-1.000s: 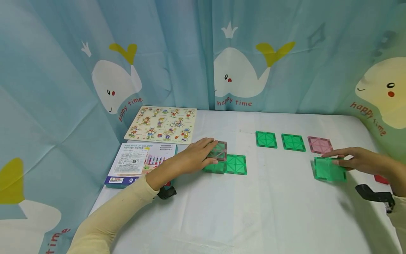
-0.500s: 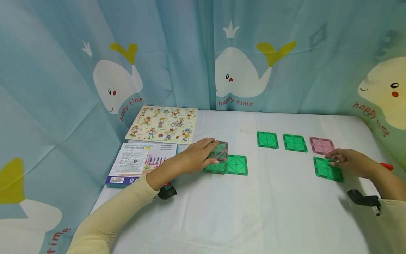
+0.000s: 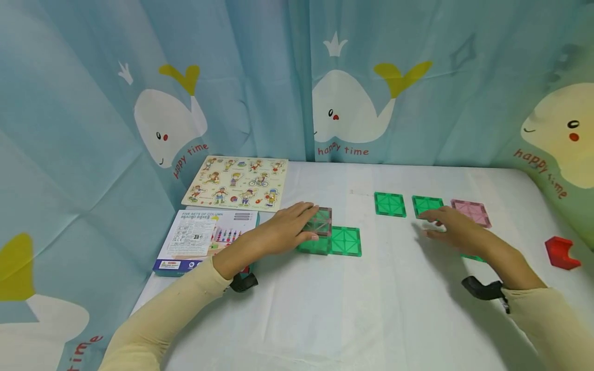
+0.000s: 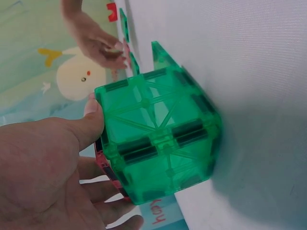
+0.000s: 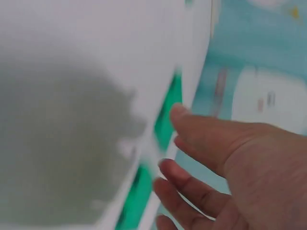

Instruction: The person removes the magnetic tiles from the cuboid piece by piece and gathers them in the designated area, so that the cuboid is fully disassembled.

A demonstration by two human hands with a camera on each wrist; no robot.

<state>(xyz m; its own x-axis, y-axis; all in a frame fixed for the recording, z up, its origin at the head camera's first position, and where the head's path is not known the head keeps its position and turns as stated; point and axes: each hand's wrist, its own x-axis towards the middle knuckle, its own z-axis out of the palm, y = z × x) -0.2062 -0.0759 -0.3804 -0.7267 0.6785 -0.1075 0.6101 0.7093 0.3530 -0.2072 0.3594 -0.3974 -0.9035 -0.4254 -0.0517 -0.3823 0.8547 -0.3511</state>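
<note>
My left hand (image 3: 290, 226) rests against a box shape of translucent green magnetic tiles (image 4: 153, 105) with a pink tile (image 3: 323, 220) on top. Its thumb touches the edge and its fingers lie fairly straight along the pink face. Beside the box lies a green tile (image 3: 345, 241). My right hand (image 3: 457, 232), fingers apart and holding nothing, hovers just in front of another green tile (image 3: 427, 204). To its left is a further green tile (image 3: 390, 204), to its right a pink tile (image 3: 473, 212). My right forearm mostly covers one more green tile (image 3: 473, 257).
A red curved block (image 3: 562, 252) lies at the table's right side. At the left sit a beaded-column box (image 3: 204, 237) and a picture board (image 3: 236, 183). A whale-print curtain (image 3: 260, 103) hangs behind the white table (image 3: 352, 319).
My right hand has set a green tile down in front of the pink one and let go. It has then moved left toward the middle green tile. The left hand stays put.
</note>
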